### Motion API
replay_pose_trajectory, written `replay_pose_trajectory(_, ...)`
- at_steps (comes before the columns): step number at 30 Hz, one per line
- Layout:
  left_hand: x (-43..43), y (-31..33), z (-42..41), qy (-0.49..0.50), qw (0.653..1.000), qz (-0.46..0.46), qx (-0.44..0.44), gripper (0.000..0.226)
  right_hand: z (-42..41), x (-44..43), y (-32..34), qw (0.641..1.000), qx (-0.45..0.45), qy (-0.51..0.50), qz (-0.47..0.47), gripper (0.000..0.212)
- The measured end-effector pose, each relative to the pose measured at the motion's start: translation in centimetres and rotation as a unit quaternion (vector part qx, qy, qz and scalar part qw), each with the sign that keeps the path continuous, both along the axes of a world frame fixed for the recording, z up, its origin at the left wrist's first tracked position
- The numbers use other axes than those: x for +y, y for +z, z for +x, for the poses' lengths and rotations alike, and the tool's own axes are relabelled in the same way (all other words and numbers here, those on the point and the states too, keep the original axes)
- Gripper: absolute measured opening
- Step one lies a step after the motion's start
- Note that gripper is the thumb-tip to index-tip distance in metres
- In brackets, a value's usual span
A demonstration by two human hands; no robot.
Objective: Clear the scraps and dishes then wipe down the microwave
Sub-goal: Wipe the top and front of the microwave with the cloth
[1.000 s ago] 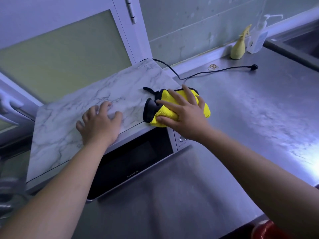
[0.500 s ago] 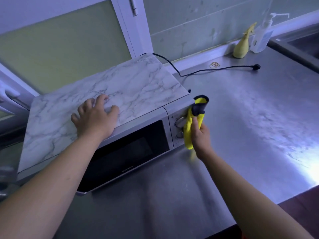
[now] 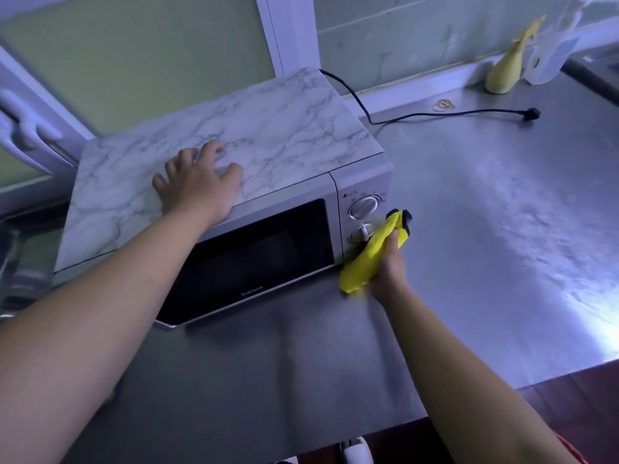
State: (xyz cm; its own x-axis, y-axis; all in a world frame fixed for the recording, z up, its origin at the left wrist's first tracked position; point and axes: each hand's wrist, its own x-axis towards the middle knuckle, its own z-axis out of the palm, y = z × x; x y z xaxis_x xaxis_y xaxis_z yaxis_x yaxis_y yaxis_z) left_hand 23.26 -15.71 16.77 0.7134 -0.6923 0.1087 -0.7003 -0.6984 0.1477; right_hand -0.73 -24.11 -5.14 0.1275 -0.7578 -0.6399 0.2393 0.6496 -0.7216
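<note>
The microwave stands in the middle of the frame on a steel counter. Its top has a white marble pattern and its dark door is closed. On the right side of its front there are two round knobs, one above the other.

The right hand grips a yellow cloth with a black edge; the fingers are curled around it. The cloth lies against the lower right corner of the front panel, just beside the lower knob.

The left hand rests on the marble top near the front edge, palm down, with the fingers spread and a little bent. It holds nothing.

A black cord runs from behind the microwave across the counter, and its plug lies loose on the steel. Near the cord are some rubber bands. In the upper right corner, at the wall, stand a yellow spray bottle and a clear bottle, which is blurred.
</note>
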Motion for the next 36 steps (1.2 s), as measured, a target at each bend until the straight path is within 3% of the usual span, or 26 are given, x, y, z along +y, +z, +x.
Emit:
replay_pose_trajectory(2,0.1,0.0,0.0,0.000,1.000,-0.002,0.002,0.049,1.1,-0.3,-2.8,0.997,-0.045,-0.056,0.029,0.094)
replay_pose_trajectory(6,0.1,0.0,0.0,0.000,1.000,-0.007,0.004,0.049,3.6,3.7,3.2,0.987,-0.075,-0.128,0.055,0.058)
replay_pose_trajectory(12,0.0,-0.2,0.3,0.000,1.000,-0.009,0.003,0.049,10.4,10.6,3.5,0.979,-0.124,-0.123,0.104,0.035)
replay_pose_trajectory(16,-0.2,-0.3,0.5,-0.003,1.000,-0.016,0.004,0.049,15.0,17.0,4.1,0.962,-0.189,-0.059,0.189,0.042)
replay_pose_trajectory(20,-0.1,-0.5,0.7,-0.007,1.000,-0.020,0.005,0.048,16.9,21.9,4.6,0.942,-0.206,0.094,0.246,0.050)
replay_pose_trajectory(25,0.1,-0.7,1.0,-0.017,1.000,-0.013,0.004,0.048,14.2,23.7,5.2,0.884,-0.268,0.241,0.298,0.055)
replay_pose_trajectory(28,0.0,-0.7,1.1,-0.023,1.000,-0.012,0.017,0.048,11.6,22.7,5.7,0.887,-0.300,0.232,0.264,0.066)
replay_pose_trajectory(31,0.1,-0.5,1.0,-0.024,0.999,-0.011,0.034,0.051,8.1,21.4,7.7,0.884,-0.335,0.212,0.248,0.055)
replay_pose_trajectory(36,0.6,0.2,1.0,-0.034,0.994,-0.046,0.091,0.055,4.6,20.6,10.7,0.943,-0.236,0.167,0.167,0.058)
